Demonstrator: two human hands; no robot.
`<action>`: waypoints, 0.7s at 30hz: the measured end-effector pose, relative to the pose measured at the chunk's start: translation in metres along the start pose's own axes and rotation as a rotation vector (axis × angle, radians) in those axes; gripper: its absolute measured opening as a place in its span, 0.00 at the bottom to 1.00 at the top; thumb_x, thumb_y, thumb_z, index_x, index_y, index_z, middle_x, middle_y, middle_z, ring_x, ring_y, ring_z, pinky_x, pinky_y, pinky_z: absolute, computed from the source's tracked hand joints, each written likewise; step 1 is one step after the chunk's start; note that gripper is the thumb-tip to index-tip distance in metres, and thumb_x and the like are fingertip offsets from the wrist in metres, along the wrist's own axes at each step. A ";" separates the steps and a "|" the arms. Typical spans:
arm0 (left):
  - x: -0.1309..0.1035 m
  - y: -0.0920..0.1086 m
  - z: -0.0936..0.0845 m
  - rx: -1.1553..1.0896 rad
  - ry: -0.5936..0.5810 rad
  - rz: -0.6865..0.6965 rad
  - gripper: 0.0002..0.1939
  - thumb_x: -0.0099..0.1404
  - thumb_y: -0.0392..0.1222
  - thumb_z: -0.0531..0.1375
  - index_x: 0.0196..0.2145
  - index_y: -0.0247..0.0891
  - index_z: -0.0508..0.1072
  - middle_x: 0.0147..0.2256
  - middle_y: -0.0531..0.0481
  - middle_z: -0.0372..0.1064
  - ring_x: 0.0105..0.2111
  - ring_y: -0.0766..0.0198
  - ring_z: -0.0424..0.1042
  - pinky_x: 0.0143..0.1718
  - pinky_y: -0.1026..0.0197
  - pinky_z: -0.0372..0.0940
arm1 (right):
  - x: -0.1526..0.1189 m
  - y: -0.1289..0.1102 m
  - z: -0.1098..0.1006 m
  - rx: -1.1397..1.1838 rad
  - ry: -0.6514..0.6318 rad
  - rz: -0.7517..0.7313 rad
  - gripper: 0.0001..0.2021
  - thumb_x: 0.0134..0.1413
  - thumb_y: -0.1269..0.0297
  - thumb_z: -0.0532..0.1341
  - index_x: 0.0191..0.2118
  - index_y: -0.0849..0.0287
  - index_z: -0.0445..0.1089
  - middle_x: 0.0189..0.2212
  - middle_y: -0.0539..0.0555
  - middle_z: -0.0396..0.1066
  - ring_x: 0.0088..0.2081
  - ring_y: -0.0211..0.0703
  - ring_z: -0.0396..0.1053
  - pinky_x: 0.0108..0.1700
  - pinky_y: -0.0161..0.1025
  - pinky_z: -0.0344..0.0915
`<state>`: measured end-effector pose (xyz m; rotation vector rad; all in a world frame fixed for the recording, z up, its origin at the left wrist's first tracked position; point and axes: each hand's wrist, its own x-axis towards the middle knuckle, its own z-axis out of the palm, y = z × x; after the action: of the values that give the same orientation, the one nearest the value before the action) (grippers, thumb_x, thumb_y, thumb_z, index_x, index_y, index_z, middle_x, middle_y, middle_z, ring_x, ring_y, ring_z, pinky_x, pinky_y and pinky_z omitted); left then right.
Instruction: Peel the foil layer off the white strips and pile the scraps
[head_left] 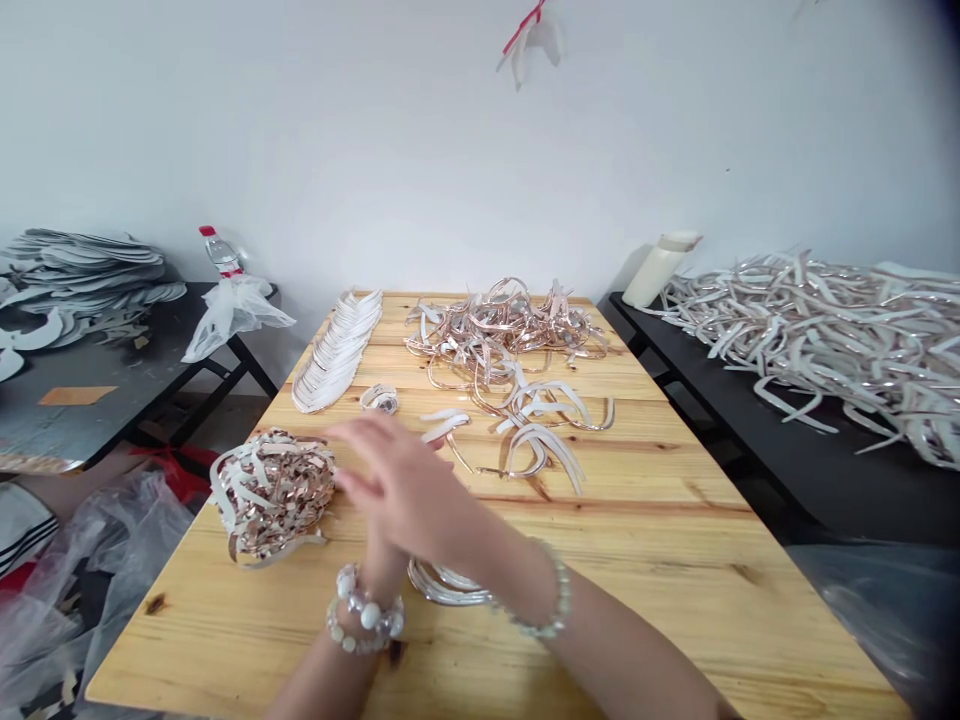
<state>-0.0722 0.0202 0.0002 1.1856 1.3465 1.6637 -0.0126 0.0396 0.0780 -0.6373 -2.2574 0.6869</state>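
Observation:
My right hand reaches across the front of my left hand, its fingers stretched to the left and the thumb apart. No object shows in it. Of my left hand, mostly the wrist side is visible; its fingers are hidden behind the right. Just left of the hands sits a heap of shiny rose-gold and white scraps. Beneath the right forearm lies a bundle of curved silvery strips, partly covered. Beyond the fingers is a small coiled strip, with loose curved white strips to its right.
On the wooden table, a neat row of white strips lies back left and a tangled rose-gold pile at the back. Dark side tables hold stacked grey pieces, a bottle and many strips.

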 end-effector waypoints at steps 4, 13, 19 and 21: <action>-0.009 -0.002 -0.007 0.086 0.023 0.089 0.13 0.67 0.43 0.53 0.43 0.35 0.72 0.31 0.49 0.76 0.30 0.64 0.76 0.36 0.64 0.70 | -0.025 0.033 -0.050 0.223 0.040 0.452 0.18 0.62 0.57 0.52 0.25 0.59 0.68 0.20 0.49 0.65 0.23 0.36 0.62 0.27 0.36 0.59; -0.018 0.000 -0.008 0.375 -0.363 0.646 0.23 0.61 0.26 0.57 0.51 0.45 0.71 0.50 0.43 0.72 0.47 0.59 0.74 0.47 0.62 0.68 | -0.064 0.071 -0.062 0.590 -0.038 0.727 0.20 0.53 0.50 0.60 0.19 0.61 0.66 0.15 0.47 0.62 0.18 0.32 0.57 0.23 0.33 0.53; -0.018 -0.004 -0.001 0.462 -0.381 0.615 0.20 0.62 0.28 0.58 0.50 0.43 0.69 0.50 0.43 0.71 0.49 0.59 0.72 0.51 0.59 0.65 | -0.067 0.076 -0.064 0.639 0.124 0.709 0.17 0.55 0.59 0.57 0.19 0.61 0.65 0.15 0.47 0.63 0.19 0.33 0.59 0.24 0.33 0.54; -0.019 -0.005 0.002 0.455 -0.384 0.591 0.18 0.62 0.29 0.57 0.49 0.42 0.67 0.50 0.42 0.70 0.50 0.59 0.70 0.52 0.58 0.65 | -0.070 0.076 -0.061 0.655 0.183 0.680 0.17 0.56 0.58 0.58 0.20 0.61 0.65 0.16 0.48 0.64 0.19 0.33 0.59 0.24 0.33 0.55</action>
<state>-0.0636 0.0053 -0.0086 2.2139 1.2230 1.4068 0.0954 0.0718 0.0365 -1.0690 -1.4786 1.5337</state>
